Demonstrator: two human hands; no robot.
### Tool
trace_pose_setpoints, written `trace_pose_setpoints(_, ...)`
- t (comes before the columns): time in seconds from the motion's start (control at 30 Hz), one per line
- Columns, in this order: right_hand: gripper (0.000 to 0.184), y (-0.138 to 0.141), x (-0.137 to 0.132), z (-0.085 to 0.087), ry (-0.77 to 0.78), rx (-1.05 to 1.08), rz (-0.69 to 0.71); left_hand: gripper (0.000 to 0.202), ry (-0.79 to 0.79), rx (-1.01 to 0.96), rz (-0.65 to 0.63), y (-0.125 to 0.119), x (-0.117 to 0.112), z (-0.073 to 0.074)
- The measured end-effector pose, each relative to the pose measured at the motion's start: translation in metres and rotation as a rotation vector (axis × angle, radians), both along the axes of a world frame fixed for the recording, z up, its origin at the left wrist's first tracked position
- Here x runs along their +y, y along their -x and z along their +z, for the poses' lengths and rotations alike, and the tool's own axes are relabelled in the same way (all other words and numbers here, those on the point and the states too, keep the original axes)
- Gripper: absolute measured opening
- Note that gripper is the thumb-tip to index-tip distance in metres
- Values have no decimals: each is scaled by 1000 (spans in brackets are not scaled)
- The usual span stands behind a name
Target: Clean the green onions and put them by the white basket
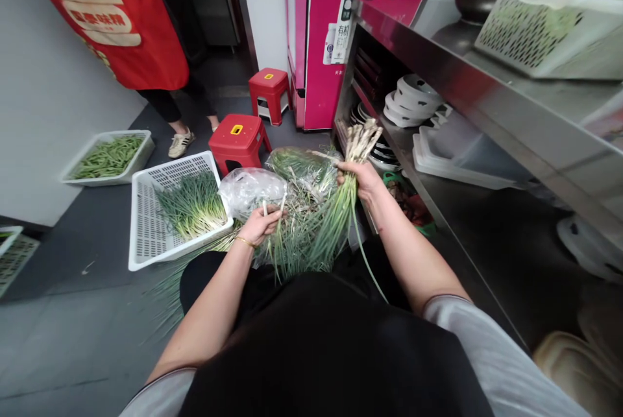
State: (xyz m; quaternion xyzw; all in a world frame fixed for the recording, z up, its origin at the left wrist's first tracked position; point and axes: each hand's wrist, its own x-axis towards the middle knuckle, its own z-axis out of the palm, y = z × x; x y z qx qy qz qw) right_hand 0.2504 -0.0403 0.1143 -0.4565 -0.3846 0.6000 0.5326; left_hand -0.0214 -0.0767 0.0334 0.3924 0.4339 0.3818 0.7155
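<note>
My right hand (361, 178) is closed round a bunch of green onions (335, 216), white root ends pointing up towards the steel shelf, green leaves hanging down over my lap. My left hand (260, 223) is closed on a single thin onion stalk (265, 209), held over a heap of loose green onions in a clear plastic bag (253, 187). A white slotted basket (146, 235) to the left holds a pile of trimmed green onions (192, 206).
Two red plastic stools (239, 139) stand ahead on the grey floor. A white tray of green beans (108, 156) lies by the left wall, next to a person in a red apron (111, 21). A steel shelf unit (462, 80) with stacked plates runs along the right.
</note>
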Motion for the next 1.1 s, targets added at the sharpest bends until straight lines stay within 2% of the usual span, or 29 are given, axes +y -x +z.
trace_pose_setpoints(0.13, 31, 27, -8, -26, 56, -291, 137, 39, 7, -84, 199, -10, 13, 20)
trace_pose_setpoints(0.27, 27, 70, -19, -43, 20, -272, 182, 38, -25, -68, 284, -24, 23, 39)
trace_pose_setpoints(0.4, 28, 95, -27, -45, 15, -289, 267, 35, -46, -34, 328, -29, 25, 45)
trace_pose_setpoints(0.5, 28, 95, -28, -43, 10, -230, 266, 34, -91, -43, 248, -25, 21, 45)
trace_pose_setpoints(0.63, 33, 86, -23, -40, -12, -127, 64, 37, -99, -43, 46, -18, 12, 44)
trace_pose_setpoints(0.7, 36, 86, -21, -37, -67, -170, 36, 38, -74, -60, -60, -19, 8, 43)
trace_pose_setpoints(0.77, 33, 87, -18, -33, -139, -281, 68, 37, -46, -92, -133, -22, 3, 40)
trace_pose_setpoints(0.87, 23, 87, -10, -29, -163, -387, 42, 36, -10, -123, -137, -24, -2, 37)
trace_pose_setpoints(1.0, 26, 75, 1, -26, -90, -248, -166, 35, 14, -135, -107, -20, -5, 36)
trace_pose_setpoints(1.03, 29, 73, 1, -25, -75, -215, -175, 35, 11, -144, -94, -19, -5, 37)
trace_pose_setpoints(1.1, 34, 72, -4, -25, -53, -185, -83, 35, -6, -162, -61, -18, -4, 37)
